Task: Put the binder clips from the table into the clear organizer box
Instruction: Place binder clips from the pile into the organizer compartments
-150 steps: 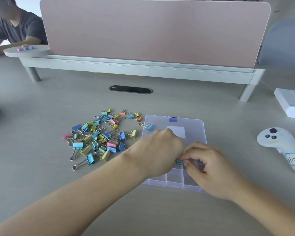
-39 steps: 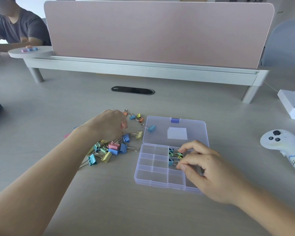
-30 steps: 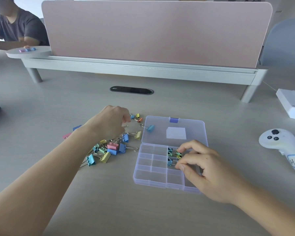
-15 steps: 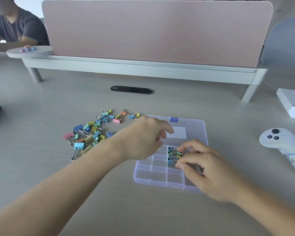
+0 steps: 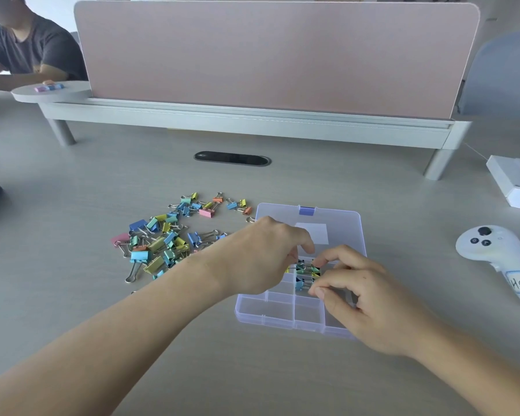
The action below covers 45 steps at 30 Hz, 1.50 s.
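Observation:
A pile of coloured binder clips lies on the table left of the clear organizer box, whose lid is folded back flat. Several clips sit lined up in one middle compartment. My left hand is over the box with its fingers pinched on a small yellow clip at that compartment's left edge. My right hand rests on the box's right side, thumb and forefinger bracketing the row of clips.
A white hand controller lies to the right of the box, and a white carton sits farther back. A pink desk divider on a grey stand runs across the back, with a cable slot before it. Another person sits at far left.
My left hand went to the pile, picked up a clip and came back right over the box to the filled compartment. My right hand stayed on the box.

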Motion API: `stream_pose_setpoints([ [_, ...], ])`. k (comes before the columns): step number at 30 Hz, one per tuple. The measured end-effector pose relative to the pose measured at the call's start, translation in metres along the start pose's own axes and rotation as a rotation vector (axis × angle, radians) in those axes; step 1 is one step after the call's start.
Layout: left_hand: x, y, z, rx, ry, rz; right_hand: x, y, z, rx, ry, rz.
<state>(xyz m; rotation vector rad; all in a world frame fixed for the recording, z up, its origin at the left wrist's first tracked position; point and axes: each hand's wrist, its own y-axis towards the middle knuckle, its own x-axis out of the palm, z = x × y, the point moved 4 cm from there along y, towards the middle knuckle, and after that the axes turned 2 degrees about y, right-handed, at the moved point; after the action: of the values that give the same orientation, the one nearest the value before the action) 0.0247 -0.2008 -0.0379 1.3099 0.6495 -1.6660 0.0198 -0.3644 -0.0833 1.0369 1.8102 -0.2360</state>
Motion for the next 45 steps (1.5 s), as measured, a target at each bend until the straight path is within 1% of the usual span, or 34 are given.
stream_pose_setpoints([
  [4, -0.003, -0.001, -0.001, 0.002, -0.011, 0.003, 0.0, 0.0, 0.001, -0.001, -0.011, -0.003],
  [7, -0.006, -0.002, 0.001, -0.007, -0.065, -0.014, 0.0, 0.0, 0.001, 0.005, -0.007, -0.011],
  [12, -0.009, -0.003, 0.007, -0.078, -0.335, -0.022, -0.001, 0.0, 0.002, 0.003, 0.02, 0.02],
  [15, -0.013, -0.001, 0.005, -0.129, -0.445, 0.051, -0.006, 0.002, 0.002, 0.014, 0.206, 0.122],
  [17, -0.016, 0.0, 0.002, -0.161, -0.503, 0.106, -0.012, 0.004, 0.002, 0.009, 0.255, 0.218],
  [19, -0.018, 0.0, 0.001, -0.185, -0.552, 0.123, -0.017, 0.004, 0.002, 0.011, 0.284, 0.288],
  [21, -0.017, -0.001, 0.002, -0.207, -0.564, 0.108, -0.02, 0.004, 0.0, 0.008, 0.303, 0.316],
  [25, -0.014, -0.002, 0.003, -0.253, -0.621, 0.041, -0.019, 0.003, -0.006, -0.027, 0.322, 0.301],
  [29, -0.015, -0.004, 0.003, -0.264, -0.665, 0.0, -0.018, 0.003, -0.004, 0.01, 0.389, 0.332],
  [32, -0.012, -0.003, 0.004, -0.263, -0.632, -0.02, -0.017, 0.003, -0.002, 0.033, 0.451, 0.338],
  [35, -0.008, -0.002, 0.003, -0.27, -0.552, -0.023, -0.016, 0.003, -0.003, 0.05, 0.436, 0.331],
  [39, -0.005, -0.003, 0.003, -0.194, -0.185, -0.038, -0.019, 0.003, 0.002, 0.133, 0.507, 0.398],
  [42, -0.002, -0.004, 0.01, -0.114, -0.02, -0.055, -0.015, 0.001, 0.005, 0.176, 0.547, 0.399],
  [45, 0.001, -0.001, 0.014, -0.07, 0.123, -0.077, -0.011, 0.001, 0.006, 0.202, 0.533, 0.41],
])
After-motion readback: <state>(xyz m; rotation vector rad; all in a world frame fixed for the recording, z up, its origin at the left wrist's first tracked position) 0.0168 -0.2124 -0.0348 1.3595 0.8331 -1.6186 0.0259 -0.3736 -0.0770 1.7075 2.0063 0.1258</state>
